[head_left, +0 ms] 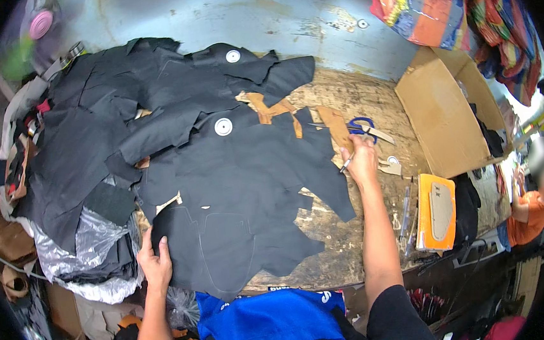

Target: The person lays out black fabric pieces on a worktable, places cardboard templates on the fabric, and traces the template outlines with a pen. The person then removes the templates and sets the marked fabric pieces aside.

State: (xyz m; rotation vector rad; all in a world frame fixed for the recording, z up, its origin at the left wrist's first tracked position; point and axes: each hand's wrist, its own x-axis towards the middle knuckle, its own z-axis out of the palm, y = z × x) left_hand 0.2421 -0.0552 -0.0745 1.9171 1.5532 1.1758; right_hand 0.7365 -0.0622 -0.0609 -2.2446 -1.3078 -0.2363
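Observation:
A large black sheet of leather (222,186) with ragged edges lies in front of me, with pale outlines of a shape drawn on its near part. My left hand (156,261) grips its near left edge, thumb over the top. In my right hand (363,159) is a slim silver pen (347,162), its tip pointing down-left near the leather's right edge. Just beyond that hand lie blue-handled scissors (362,124) and a brown leather strip (334,125). A white disc (223,127) rests on the sheet's far part.
More black leather (96,132) is heaped at the left, above crinkled clear plastic (93,248). On the right stand an open cardboard box (437,115) and an orange pad (425,222) bearing a grey template (442,211). Pens (405,210) lie beside it. A person in orange (528,214) is farther right.

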